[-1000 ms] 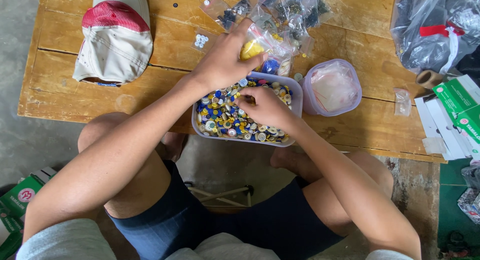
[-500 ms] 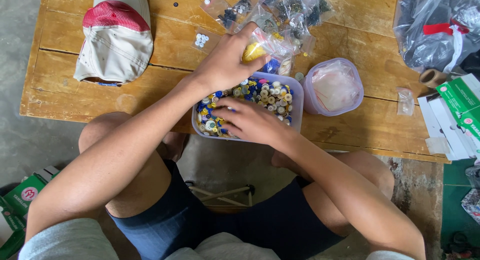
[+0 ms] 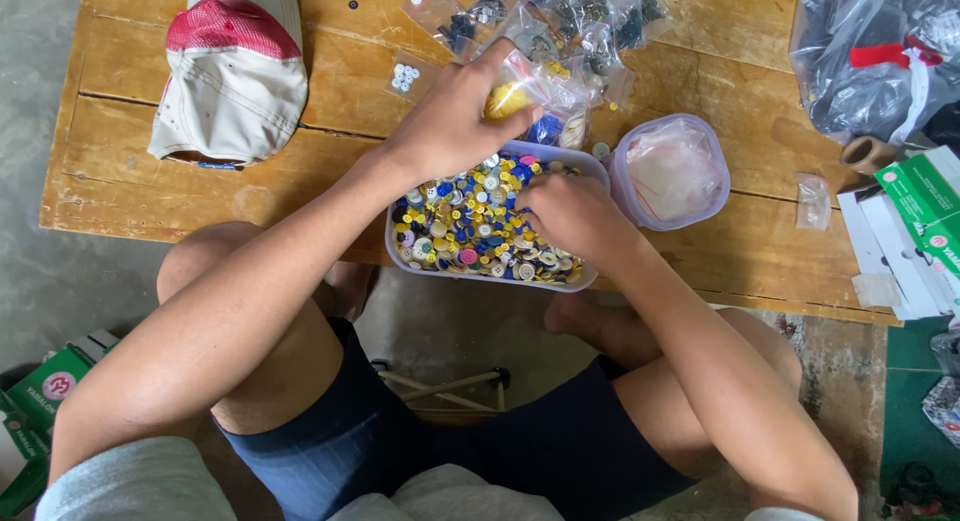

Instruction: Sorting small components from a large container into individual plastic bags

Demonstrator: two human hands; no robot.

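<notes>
Reaching over the tub (image 3: 592, 281), the left hand (image 3: 450, 131) now rests on a small clear bag (image 3: 520, 96) with something yellow in it, at the far edge of the tub. A second ago this hand sat lower, over the buttons; it has moved a little farther away and its fingers have closed on the bag. Its grip is tight around that bag.

The right hand (image 3: 570, 213) has changed too. Half a second ago it lay flat across the middle of the buttons (image 3: 465, 231); now it sits at the right side of the tub with its fingers curled down into them. I cannot tell if its grip has a button in it, because the fingertips are hidden in the pile.

So it looks like the picking is going on: one hand minds a bag, the other digs for buttons.

The tub of buttons stands on the near edge of the desk (image 3: 130, 171), just above the person's knees. Right beside it, on the right, is a round tub (image 3: 713, 206) with empty little bags inside. More small bags (image 3: 575, 21) lie in a heap on the far side. A cap (image 3: 235, 76) lies far to the left and has not moved.
</notes>
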